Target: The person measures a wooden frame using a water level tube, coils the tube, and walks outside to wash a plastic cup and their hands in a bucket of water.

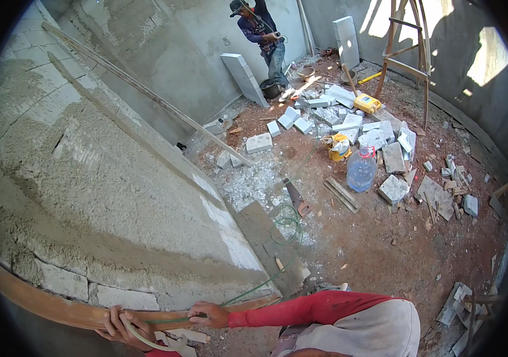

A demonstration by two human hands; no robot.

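A long wooden board (57,300) runs along the lower edge of the rough plastered wall (105,196). My left hand (126,329) is closed over this board, with a pale, clear-looking tube (165,347) looping out between its fingers. To its right, my right hand (208,314) rests on the board with bent fingers, gripping a thin green hose (248,291). That hose passes under the fingers and trails to a loose green coil (288,225) on the ground. The fingertips of both hands are partly hidden.
A handsaw (297,197) and a wooden-handled tool (279,263) lie near the coil. Beyond are a large water bottle (361,172), broken white blocks (340,95) and a wooden ladder stand (405,59). A slanted pole (147,92) leans by the wall. Another person (266,38) stands far back.
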